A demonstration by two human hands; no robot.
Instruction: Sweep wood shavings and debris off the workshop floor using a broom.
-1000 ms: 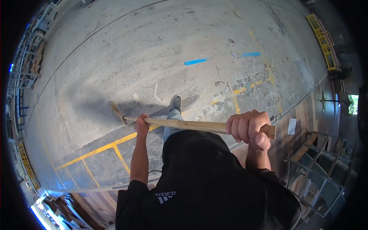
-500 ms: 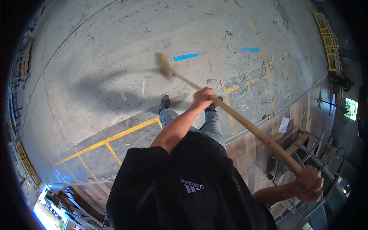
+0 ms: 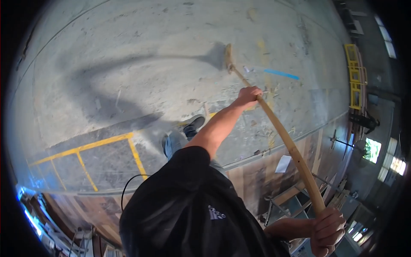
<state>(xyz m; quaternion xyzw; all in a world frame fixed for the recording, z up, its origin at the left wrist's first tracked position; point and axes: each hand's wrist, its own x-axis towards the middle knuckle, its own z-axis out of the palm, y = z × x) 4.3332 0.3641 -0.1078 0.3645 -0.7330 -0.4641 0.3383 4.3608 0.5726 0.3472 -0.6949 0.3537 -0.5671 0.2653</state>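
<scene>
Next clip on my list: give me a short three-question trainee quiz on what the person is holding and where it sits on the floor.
1. True or false: both hands hold the wooden broom handle.
2. Which hand is nearer the broom head?
A. left hand
B. right hand
C. neither; they are side by side
3. Fill in: the painted lines on the concrete floor, left of the person's shoe, are coloured ______.

Key
1. True: the left hand grips it partway along, the right hand at the near end.
2. A
3. yellow
</scene>
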